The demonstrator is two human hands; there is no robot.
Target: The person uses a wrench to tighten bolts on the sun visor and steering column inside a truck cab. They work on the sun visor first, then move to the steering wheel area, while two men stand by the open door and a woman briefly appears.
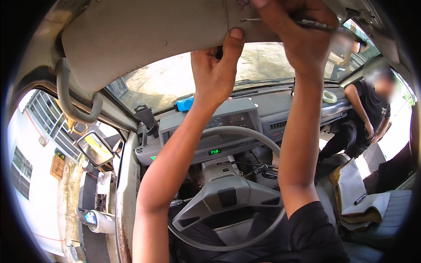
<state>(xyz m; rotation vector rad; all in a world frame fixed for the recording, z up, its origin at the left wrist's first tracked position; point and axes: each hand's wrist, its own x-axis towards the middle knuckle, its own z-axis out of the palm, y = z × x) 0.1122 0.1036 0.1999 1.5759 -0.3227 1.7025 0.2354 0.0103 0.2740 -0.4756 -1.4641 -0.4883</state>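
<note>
A: What's around the steering wheel (pixel 226 197)?

B: Beyond its rim sits the grey instrument housing (pixel 208 115), and a small green-lit display (pixel 214 152) shows just past the rim. A bright blue object (pixel 185 104) lies beyond the wheel, close to that housing. A dark holder (pixel 147 118) stands ahead and to the wheel's left; a pale coil (pixel 329 97) rests on the dashboard ahead and to its right.

A: Farther out?

B: Right of the wheel, open papers (pixel 359 200) lie on the seat with a pen (pixel 360 200) on them, and past those a person in dark clothes (pixel 372 107) sits. Left of the wheel, outside, there's a door mirror (pixel 96 148) and a white bucket (pixel 105 222).

A: Anything in the way?

B: The left forearm (pixel 173 140) hides part of the housing and rim; the right forearm (pixel 302 136) covers the rim's right side.

A: And the panel?

B: The beige panel (pixel 144 37) is above the wheel, broad and dull, with a curved lower edge, a seam, a small dark spot and a purplish mark.

A: The hands?

B: The left hand (pixel 215 72) pinches its lower edge, thumb on the near face. The right hand (pixel 302 48), higher up, is closed around a slim dark object (pixel 316 24), blurred. A thin pale shaft (pixel 251 19) points left from that fist across the panel; I can't tell whether they're one piece.
</note>
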